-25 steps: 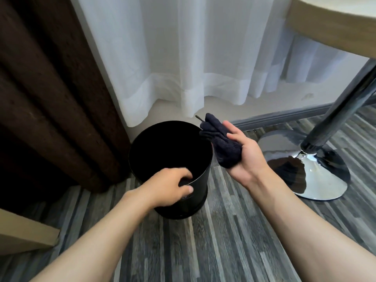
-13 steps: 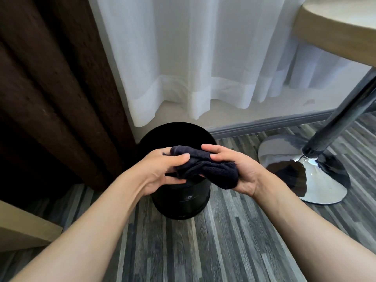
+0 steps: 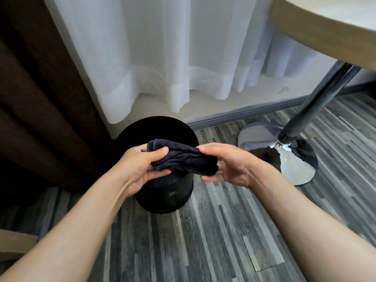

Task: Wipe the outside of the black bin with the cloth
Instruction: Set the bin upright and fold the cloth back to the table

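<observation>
Curtain [image 3: 162,58] behind bin [image 3: 168,192], table base [image 3: 284,153] near, possibly clear.

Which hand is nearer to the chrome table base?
Right. The right hand holds the cloth's end on the side toward the chrome table base; the left hand grips the far end, above the black bin.

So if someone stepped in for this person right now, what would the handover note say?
Left hand: gripping one end of the dark cloth.
Right hand: pinching the other end, fingers fairly loose.
The cloth is bunched and held above the black bin, not touching its side.
The bin stands upright on the wood floor, by the brown curtain.
Done: cloth in hand. Left: all the wiping of the bin's outside, as far as I can tell.
</observation>
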